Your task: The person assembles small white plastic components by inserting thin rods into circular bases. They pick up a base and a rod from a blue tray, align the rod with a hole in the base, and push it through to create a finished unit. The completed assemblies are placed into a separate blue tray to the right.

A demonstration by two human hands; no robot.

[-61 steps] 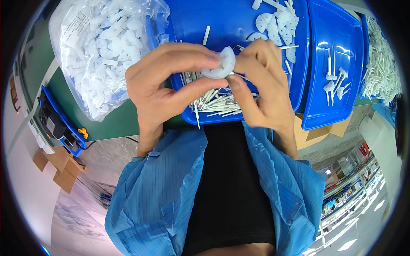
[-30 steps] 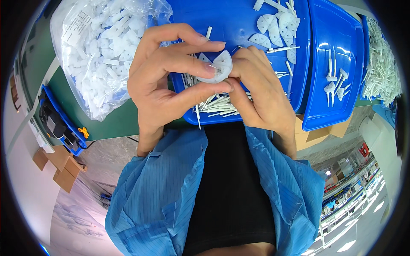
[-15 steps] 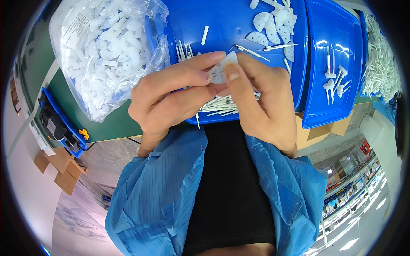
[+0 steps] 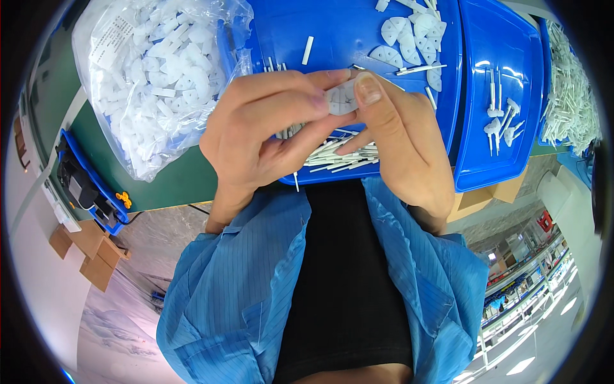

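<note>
Above the large blue tray [image 4: 345, 32], my two hands meet on a small white fan-shaped plastic piece [image 4: 341, 100]. Fingertips of my left hand [image 4: 259, 121] pinch its left side. The thumb of my right hand [image 4: 409, 141] presses at its right end, with fingers behind that I can only partly see. Below the hands lies a pile of thin white rods [image 4: 339, 157], partly covered by them. More white fan-shaped pieces [image 4: 386, 55] and a few loose rods are scattered at the tray's far right.
A clear plastic bag [image 4: 173, 83] full of white pieces sits at the left. Right of the large tray, a second blue tray [image 4: 495, 32] holds several rod-and-head assemblies [image 4: 492, 128]. Beyond it is a heap of white rods [image 4: 569, 96]. A black device [image 4: 80, 189] lies in a blue bin.
The white piece has turned from pointing upward to lying more level between my fingers. My right hand has shifted slightly right, its thumb now at the piece's edge; my left hand has rotated.
</note>
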